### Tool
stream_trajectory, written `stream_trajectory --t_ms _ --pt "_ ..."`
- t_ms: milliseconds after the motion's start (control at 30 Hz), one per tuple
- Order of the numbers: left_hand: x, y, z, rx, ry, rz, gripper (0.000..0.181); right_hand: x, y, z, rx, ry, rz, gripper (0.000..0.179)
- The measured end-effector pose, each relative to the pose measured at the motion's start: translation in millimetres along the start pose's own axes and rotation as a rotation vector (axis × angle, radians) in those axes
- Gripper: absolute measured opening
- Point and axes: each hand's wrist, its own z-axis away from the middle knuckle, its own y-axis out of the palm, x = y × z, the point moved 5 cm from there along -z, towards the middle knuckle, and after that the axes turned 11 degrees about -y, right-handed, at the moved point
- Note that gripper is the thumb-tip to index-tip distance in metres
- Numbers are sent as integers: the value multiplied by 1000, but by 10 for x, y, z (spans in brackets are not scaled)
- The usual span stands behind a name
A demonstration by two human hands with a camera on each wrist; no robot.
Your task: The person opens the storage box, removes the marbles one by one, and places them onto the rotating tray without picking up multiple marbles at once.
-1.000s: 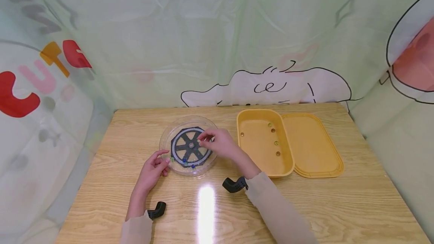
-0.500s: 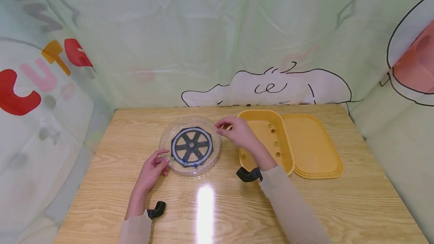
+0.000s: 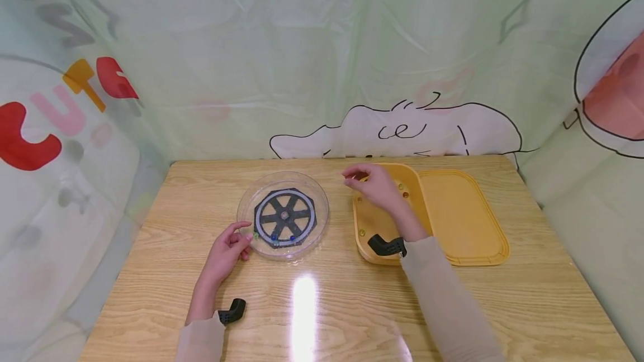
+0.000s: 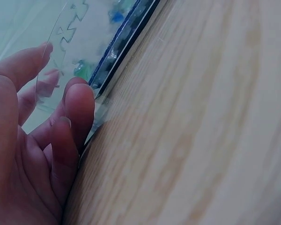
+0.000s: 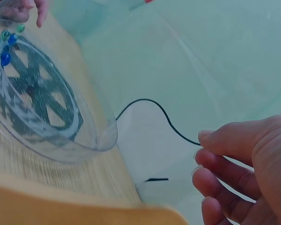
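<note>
Looking down from the head view, a clear round dish (image 3: 283, 215) with a dark spoked wheel pattern is seen on the wooden table (image 3: 453, 306), steadied at its near-left rim by the left hand (image 3: 227, 250), fingers lightly curled against the edge. A few marbles (image 3: 274, 236) are already gathered in the dish. The right hand (image 3: 374, 186) is held over the yellow box (image 3: 374, 253), fingers loosely bunched and nothing visibly pinched. At least one marble is left in the box, so roughly half looks done.

From the left wrist, fingertips (image 4: 79, 101) are pressed to the dish rim, with blue and green marbles blurred beyond.

From the right wrist, the curled fingers (image 5: 225, 166) look empty, though a hidden marble can't be ruled out.
</note>
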Motion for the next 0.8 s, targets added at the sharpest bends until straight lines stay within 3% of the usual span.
stream_trajectory --t_ms 367,800 --pt "-3 3 2 -7 4 -3 38 -296 -161 25 -9 -11 48 20" --pt "24 -7 -7 -14 15 -8 37 -591 -139 26 48 30 53 15"
